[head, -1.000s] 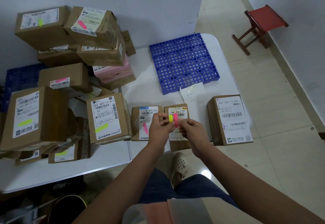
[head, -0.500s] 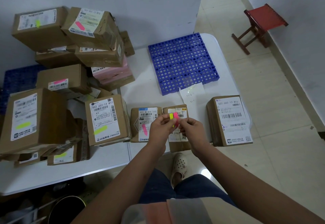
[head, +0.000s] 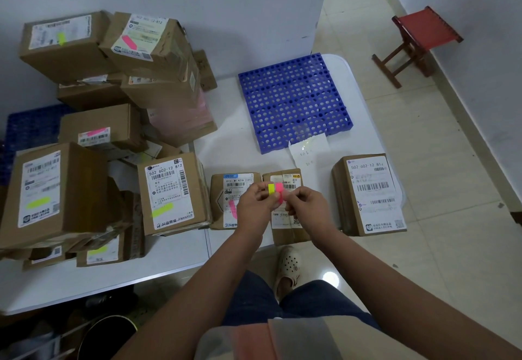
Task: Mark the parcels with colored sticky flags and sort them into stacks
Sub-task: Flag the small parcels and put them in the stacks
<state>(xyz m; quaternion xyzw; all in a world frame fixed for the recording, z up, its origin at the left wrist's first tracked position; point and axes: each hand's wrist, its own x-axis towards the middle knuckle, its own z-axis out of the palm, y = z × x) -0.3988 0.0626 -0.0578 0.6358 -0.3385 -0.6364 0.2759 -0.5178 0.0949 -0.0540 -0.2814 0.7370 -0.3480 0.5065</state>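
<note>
Meanwhile, left hand (head: 254,207) pinches the flag pad (head: 275,189); right hand (head: 306,204) peels a pink flag, seemingly for the unmarked parcel (head: 285,218) below.

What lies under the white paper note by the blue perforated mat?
The white paper note overlaps the blue perforated plastic mat's near edge and the white table. Anything beneath it is hidden.

Matt cardboard parcels (head: 172,193) on a smooth white table (head: 231,145).
</note>
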